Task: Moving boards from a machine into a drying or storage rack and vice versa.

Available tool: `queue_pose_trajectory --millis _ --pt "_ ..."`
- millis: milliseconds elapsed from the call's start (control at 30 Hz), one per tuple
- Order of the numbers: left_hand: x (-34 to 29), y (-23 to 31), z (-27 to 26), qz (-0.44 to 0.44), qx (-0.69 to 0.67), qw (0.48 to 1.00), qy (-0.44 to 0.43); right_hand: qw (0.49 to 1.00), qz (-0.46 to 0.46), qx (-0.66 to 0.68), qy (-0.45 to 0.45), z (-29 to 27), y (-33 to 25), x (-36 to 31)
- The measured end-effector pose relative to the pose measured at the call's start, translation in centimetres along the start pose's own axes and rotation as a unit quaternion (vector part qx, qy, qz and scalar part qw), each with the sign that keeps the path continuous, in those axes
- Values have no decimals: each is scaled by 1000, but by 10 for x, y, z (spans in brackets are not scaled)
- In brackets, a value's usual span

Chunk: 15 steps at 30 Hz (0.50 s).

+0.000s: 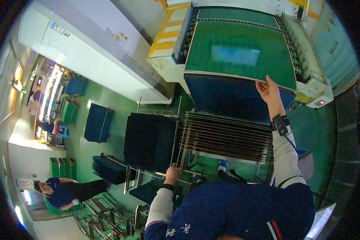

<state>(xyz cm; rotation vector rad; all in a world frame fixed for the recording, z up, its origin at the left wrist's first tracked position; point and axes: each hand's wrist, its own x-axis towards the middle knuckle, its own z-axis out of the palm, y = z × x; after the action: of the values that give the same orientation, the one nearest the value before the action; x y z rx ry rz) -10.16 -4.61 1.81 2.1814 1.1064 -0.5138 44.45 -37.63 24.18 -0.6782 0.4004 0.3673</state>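
A large glossy green panel lies on the roller conveyor, its near edge jutting out toward me. My right hand pinches that near edge close to its right corner, thumb on top and fingers below. Lower down, my left hand is closed at the corner of a metal rack packed with dark panels. To the right of it, a second rack holds several thin panels standing on edge in slots. What lies inside my left fist is partly hidden.
A tall white cabinet stands left of the conveyor. More stacks of dark panels sit on the green floor at left. A person in dark clothes is at lower left, beside empty metal racks. Others work farther back.
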Motion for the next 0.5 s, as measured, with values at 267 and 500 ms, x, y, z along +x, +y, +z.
queue_pose_trajectory --millis 267,500 --pt "-19 25 -15 -7 -112 994 3 999 -4 -13 -39 -7 -1 20" --pt "-33 44 -33 17 -4 1000 19 993 58 -90 -45 0 -9 10"
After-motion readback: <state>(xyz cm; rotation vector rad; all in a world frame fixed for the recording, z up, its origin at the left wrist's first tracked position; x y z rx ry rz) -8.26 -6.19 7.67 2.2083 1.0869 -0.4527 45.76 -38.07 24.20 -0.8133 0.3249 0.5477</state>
